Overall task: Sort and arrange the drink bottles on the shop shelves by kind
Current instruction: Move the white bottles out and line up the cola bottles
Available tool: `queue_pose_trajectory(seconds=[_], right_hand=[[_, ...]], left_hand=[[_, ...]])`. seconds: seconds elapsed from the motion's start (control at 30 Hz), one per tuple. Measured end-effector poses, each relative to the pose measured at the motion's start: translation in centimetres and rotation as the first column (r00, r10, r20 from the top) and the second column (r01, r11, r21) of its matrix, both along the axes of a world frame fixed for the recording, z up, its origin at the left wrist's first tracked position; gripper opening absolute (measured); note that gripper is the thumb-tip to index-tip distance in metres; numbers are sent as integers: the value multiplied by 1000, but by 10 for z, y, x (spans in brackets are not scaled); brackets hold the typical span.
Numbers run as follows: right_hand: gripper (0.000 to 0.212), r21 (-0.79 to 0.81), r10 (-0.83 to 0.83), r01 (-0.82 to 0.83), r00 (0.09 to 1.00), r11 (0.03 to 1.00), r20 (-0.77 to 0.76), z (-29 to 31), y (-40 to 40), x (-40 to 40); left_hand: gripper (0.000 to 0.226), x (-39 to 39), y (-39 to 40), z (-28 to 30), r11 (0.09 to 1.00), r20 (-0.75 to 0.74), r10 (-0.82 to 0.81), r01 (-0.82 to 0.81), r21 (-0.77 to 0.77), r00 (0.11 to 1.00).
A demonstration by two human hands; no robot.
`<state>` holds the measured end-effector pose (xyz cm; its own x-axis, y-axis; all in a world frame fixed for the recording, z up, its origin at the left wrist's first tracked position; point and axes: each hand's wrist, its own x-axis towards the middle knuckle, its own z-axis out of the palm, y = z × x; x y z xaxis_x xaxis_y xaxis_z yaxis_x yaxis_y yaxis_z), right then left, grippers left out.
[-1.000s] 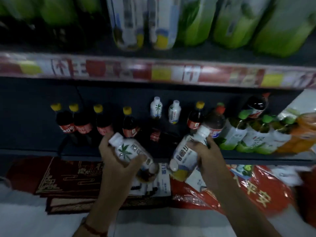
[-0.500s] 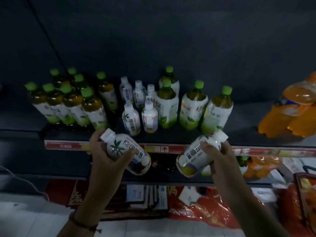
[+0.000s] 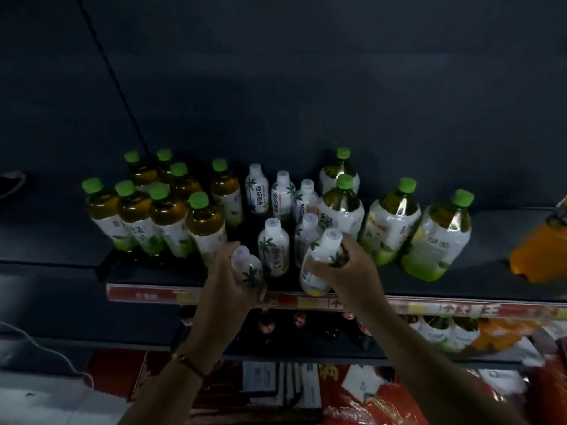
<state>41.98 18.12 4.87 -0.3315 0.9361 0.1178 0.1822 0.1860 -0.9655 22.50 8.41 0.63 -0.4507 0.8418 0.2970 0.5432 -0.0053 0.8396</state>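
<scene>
My left hand [image 3: 228,282] grips a small white palm-print bottle [image 3: 247,266], upright at the front of the upper shelf [image 3: 460,286]. My right hand [image 3: 349,271] holds a second white palm-print bottle [image 3: 322,260], tilted slightly, at the shelf's front edge. Both sit just ahead of a cluster of like white bottles [image 3: 273,250]. Small green-capped tea bottles [image 3: 159,222] stand to the left. Large green-capped tea bottles [image 3: 389,222] stand to the right.
Orange drink bottles [image 3: 540,253] stand at the shelf's far right. A red price strip [image 3: 429,308] runs along the shelf edge. The lower shelf holds dark bottles [image 3: 300,323] and more tea bottles [image 3: 445,332]. Red packages [image 3: 368,400] lie on the floor.
Both hands rose from below the shelf edge and carried the two white bottles onto the upper shelf's front. The bottles turned from tilted to near upright. The view came closer.
</scene>
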Motion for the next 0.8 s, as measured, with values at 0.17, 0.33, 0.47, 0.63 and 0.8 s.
queue_pose_trajectory(seconds=[0.17,0.33,0.47,0.63,0.8], right_hand=[[59,149,-104,64,955,987,277,-46,10,-39],[69,362,-230,73,881,929,414,-55,13,-51],[70,350,-211,65,893,934,397,-63,15,-52],[71,291,-161,49,913,955,375,-63,15,-48],[64,224,-90,15,939,975,332,-52,10,-30]], left_hand=[[77,-21,21,-29,999,-140,-31,24,-49,990],[90,-32,45,-32,998,-379,-11,-16,-68,925],[97,-26,49,-35,997,-485,35,-67,-48,874],[103,-18,50,-32,987,-517,91,-145,-65,851],[99,-3,33,-32,990,-545,67,-122,-65,836]])
